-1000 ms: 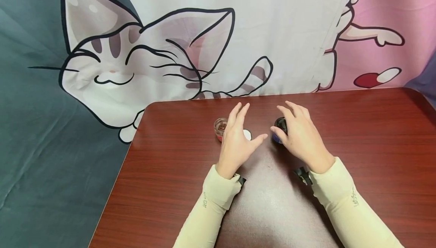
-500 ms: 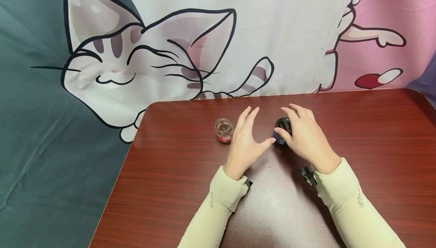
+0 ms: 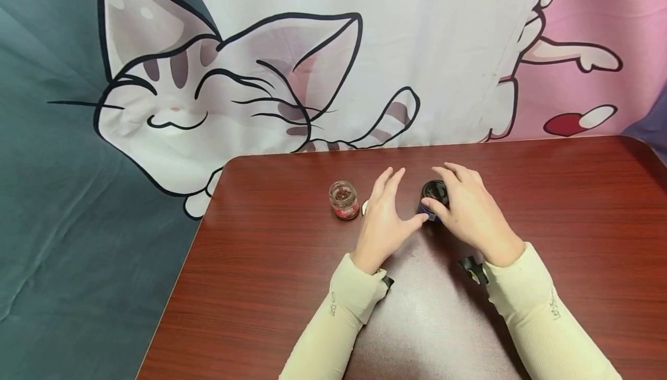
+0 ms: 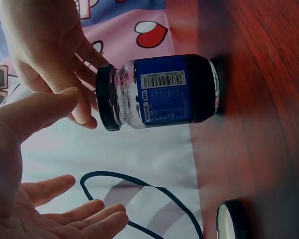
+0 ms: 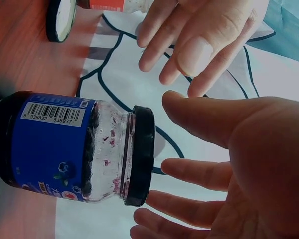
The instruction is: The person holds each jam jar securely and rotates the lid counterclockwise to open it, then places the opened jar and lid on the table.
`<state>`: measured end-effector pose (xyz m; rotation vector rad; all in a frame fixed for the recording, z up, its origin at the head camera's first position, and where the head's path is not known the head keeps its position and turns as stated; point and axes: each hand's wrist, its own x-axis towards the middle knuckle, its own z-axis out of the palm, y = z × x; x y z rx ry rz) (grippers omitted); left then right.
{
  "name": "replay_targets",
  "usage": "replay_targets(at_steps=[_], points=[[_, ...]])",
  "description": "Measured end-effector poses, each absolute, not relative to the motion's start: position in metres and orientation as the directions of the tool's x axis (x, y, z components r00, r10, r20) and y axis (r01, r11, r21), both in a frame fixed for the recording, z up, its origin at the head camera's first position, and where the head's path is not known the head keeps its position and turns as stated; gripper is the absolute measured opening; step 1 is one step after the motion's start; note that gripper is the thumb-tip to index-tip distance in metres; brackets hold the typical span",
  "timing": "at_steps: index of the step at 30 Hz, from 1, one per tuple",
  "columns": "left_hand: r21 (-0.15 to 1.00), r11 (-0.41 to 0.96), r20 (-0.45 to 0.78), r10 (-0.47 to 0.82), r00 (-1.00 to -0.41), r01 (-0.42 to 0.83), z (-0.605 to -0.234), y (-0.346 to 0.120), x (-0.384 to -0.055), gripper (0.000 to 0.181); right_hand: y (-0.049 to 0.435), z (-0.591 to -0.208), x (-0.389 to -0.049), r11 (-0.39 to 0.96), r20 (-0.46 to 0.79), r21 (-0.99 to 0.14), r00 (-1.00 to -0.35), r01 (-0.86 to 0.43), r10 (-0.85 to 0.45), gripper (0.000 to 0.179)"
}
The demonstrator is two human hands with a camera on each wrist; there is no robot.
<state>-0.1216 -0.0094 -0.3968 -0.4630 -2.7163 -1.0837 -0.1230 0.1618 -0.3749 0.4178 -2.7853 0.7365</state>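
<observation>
A glass jam jar with a blue label and black lid (image 5: 50, 149) stands upright on the table; blueberries are pictured on its label. My right hand (image 3: 471, 215) is over its right side, fingers spread and fingertips right by the lid (image 5: 140, 157). From the left comes my left hand (image 3: 384, 223), holding nothing, its thumb extended towards the jar. Both hands are raised around lid height in the wrist views. Left of them stands a lidless glass jar (image 3: 344, 200) with a red label and brown residue inside. Beside it is a loose lid (image 4: 230, 221), white inside with a black rim.
The reddish-brown wooden table (image 3: 250, 264) has its far edge against a hanging cloth (image 3: 443, 50) printed with cartoon cats. Black camera straps (image 3: 473, 270) sit at the wrists of the pale sleeves.
My left hand has moved right, away from the red-labelled jar and closer to the blue-labelled one, uncovering the red-labelled jar. My right hand stays beside the black lid with only a slight shift.
</observation>
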Motion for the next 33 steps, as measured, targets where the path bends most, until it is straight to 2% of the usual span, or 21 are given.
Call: replay_targets(at_steps=[33], points=[[0.621,0.706,0.203,0.273,-0.94,0.339,-0.423,0.012,-0.131,0.082,0.168,-0.382,-0.126,0.823,0.255,-0.455,-0.935,-0.341,-0.246,0.059]])
